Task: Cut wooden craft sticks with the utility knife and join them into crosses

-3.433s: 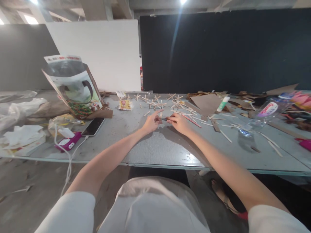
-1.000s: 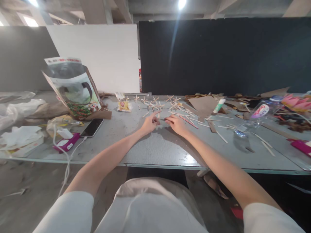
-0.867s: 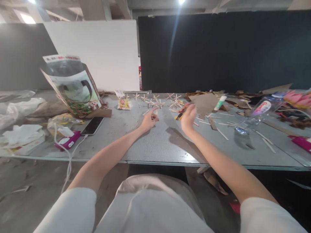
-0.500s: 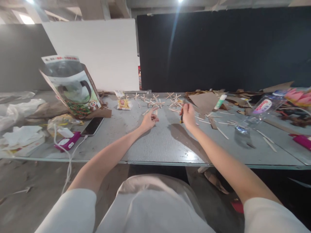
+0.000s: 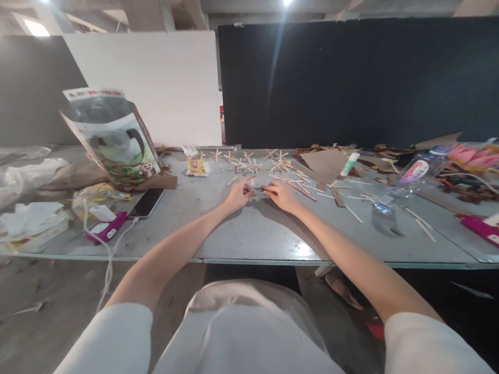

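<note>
My left hand [image 5: 236, 196] is over the middle of the table, its thumb and fingers pinched on a pale thin wooden stick [image 5: 252, 183], with the index finger reaching forward. Just to the right, my right hand [image 5: 284, 196] is closed round a utility knife; the dark blade [image 5: 260, 189] points left at the fingertips of my left hand, and the handle is mostly hidden in the grip. Whether the blade touches the stick is too small to tell. Beyond both hands lie several star shapes [image 5: 249, 165] made of crossed wooden sticks.
Loose sticks [image 5: 353, 212], a glue stick [image 5: 350, 164], cardboard pieces [image 5: 322, 161] and a plastic bottle [image 5: 415, 176] lie to the right. On the left are a phone [image 5: 146, 202], a purple power bank [image 5: 105, 228] with white cables and a printed box [image 5: 117, 148]. A small yellow packet [image 5: 197, 167] lies farther back.
My right hand has moved left with the utility knife, bringing the blade up to my left hand. A red strip and sticks behind it now show. My left hand stays nearly in place.
</note>
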`<state>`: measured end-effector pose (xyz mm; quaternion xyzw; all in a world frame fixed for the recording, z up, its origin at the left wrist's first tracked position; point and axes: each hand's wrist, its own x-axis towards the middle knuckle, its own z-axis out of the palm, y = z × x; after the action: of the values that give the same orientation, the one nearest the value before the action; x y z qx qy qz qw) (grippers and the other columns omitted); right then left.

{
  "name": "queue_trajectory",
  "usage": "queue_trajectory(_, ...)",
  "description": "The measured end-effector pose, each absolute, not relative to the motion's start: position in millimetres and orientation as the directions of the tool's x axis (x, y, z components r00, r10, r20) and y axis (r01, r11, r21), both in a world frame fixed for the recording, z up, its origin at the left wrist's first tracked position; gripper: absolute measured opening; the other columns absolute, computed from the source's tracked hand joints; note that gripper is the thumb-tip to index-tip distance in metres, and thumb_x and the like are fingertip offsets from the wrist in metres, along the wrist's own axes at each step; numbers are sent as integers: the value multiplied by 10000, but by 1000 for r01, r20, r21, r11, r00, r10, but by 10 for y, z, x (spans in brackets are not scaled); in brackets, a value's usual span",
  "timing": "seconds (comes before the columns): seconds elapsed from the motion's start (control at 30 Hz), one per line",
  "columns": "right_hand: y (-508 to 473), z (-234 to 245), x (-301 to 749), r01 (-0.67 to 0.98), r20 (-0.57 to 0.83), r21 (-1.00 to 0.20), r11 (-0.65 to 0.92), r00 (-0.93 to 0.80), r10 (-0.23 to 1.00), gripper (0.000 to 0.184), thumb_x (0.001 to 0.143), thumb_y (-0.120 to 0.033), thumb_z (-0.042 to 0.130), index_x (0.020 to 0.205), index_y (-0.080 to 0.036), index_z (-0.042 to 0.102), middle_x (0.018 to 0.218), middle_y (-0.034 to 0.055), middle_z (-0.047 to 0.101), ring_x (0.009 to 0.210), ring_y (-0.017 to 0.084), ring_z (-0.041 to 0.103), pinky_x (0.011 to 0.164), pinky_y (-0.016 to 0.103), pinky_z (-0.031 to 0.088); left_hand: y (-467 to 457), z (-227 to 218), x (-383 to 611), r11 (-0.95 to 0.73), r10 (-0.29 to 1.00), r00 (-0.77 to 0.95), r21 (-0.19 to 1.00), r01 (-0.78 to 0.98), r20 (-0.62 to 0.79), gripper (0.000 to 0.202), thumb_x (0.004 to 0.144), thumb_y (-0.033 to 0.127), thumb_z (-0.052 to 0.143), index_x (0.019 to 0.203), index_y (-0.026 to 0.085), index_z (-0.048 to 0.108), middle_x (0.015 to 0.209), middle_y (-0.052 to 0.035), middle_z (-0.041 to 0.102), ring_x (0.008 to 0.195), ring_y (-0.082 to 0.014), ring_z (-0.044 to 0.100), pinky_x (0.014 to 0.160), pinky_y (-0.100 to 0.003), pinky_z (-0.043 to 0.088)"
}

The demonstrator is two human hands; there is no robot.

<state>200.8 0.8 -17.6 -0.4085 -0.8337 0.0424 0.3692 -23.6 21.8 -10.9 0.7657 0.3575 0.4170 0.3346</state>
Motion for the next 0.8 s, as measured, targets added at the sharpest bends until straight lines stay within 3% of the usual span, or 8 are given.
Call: queue_trajectory(0.8,-20,-180,1997,645,544,-394,654,-411,732,279,1015,-314,602,1211,-278,796,993,87,697,856,217,654,819,352,502,131,-38,-227,-565,790,466,767,304,398,699,799,85,646,1479,206,539,739,35,657,646,-111,610,728,-257,495)
